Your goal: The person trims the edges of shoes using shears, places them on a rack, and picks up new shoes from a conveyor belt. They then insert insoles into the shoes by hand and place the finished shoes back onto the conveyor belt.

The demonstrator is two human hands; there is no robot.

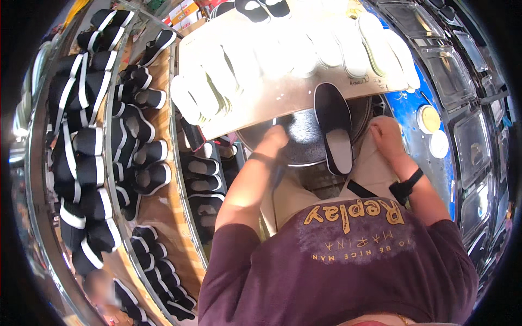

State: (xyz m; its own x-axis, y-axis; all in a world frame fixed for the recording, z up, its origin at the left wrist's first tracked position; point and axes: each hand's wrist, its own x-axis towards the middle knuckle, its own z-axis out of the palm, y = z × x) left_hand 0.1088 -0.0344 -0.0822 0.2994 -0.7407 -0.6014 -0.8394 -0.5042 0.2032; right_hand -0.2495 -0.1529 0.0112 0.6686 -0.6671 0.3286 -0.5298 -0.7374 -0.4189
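Observation:
A black slip-on shoe (333,117) with a pale insole and thin white edge lies toe-away between my hands, over a round dark speckled disc (296,144). Its toe overlaps the table's near edge; its heel points toward me. My left hand (275,138) is closed above the disc's left side. A short, thin, pale tip sticks out past its fingers, too small to name. To the right of the shoe, my right hand (387,138) is curled closed beside my thigh and apart from the shoe. Whatever its fingers hold, if anything, is hidden.
Rows of white soles (331,51), washed out by light, lie on the worktable (261,111). Black shoes (149,176) fill racks on the left. At right, a blue surface (416,122) bears a yellow-lidded tub (428,119) and a white round lid (439,144), beside clear plastic trays (473,141).

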